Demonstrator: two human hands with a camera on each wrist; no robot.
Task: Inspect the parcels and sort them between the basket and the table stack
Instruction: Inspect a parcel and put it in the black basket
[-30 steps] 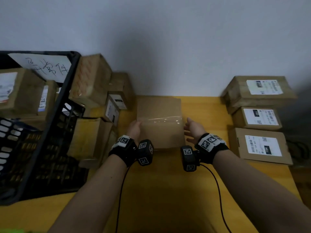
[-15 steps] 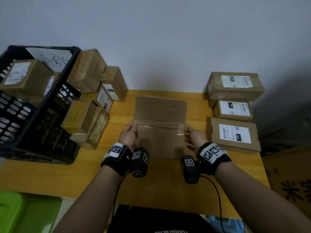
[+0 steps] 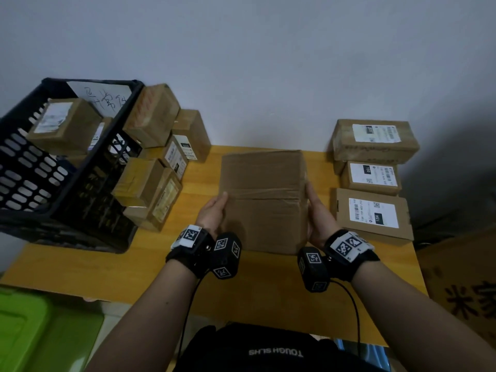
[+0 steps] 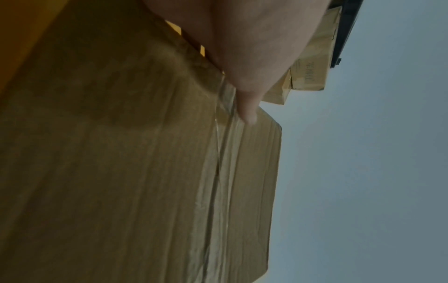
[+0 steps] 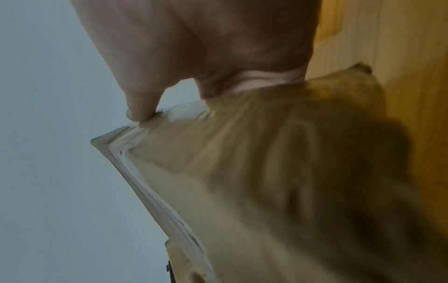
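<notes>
A plain brown taped parcel (image 3: 264,200) is held over the middle of the wooden table (image 3: 268,291). My left hand (image 3: 212,213) grips its left side with the thumb on the taped face (image 4: 247,109). My right hand (image 3: 318,218) grips its right side, thumb tip on the edge (image 5: 140,107). No label shows on the faces toward me. The black slatted basket (image 3: 67,200) stands at the far left with labelled parcels (image 3: 64,124) inside. A stack of three labelled parcels (image 3: 373,178) lies at the table's right.
A pile of several parcels (image 3: 150,183) leans between the basket and the held parcel. A green bin (image 3: 40,331) sits low at the left, below the table's edge. The wall runs close behind the table. A cardboard carton (image 3: 461,285) stands off the table's right.
The parcel has come up off the table and tipped toward me, both hands now gripping its sides. The view has pulled back, showing more of the table front.
</notes>
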